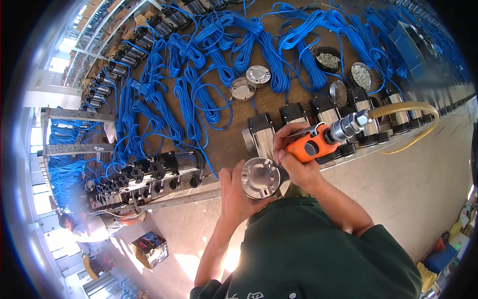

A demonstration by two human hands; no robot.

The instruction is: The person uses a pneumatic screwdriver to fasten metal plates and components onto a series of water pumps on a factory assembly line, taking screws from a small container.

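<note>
My left hand (233, 193) is closed around the rim of a round silver metal cover (260, 174), held at the table's near edge in front of my body. The cover has slots near its rim, and whether it is fixed to a pump body cannot be seen. In my right hand (298, 162) is an orange air screwdriver (309, 148), gripped with fingers wrapped around its body. The tool's working end points toward the cover's right side. From its silver coupling (347, 126) runs a yellowish air hose (428, 110).
Several silver cylindrical pump bodies (262, 133) with black ends line the table edge. Two loose metal discs (258, 74) and two bowls of small metal parts (327, 60) lie beyond. Coiled blue cables (269, 60) cover much of the table. A person (92, 230) and a box (151, 250) are lower left.
</note>
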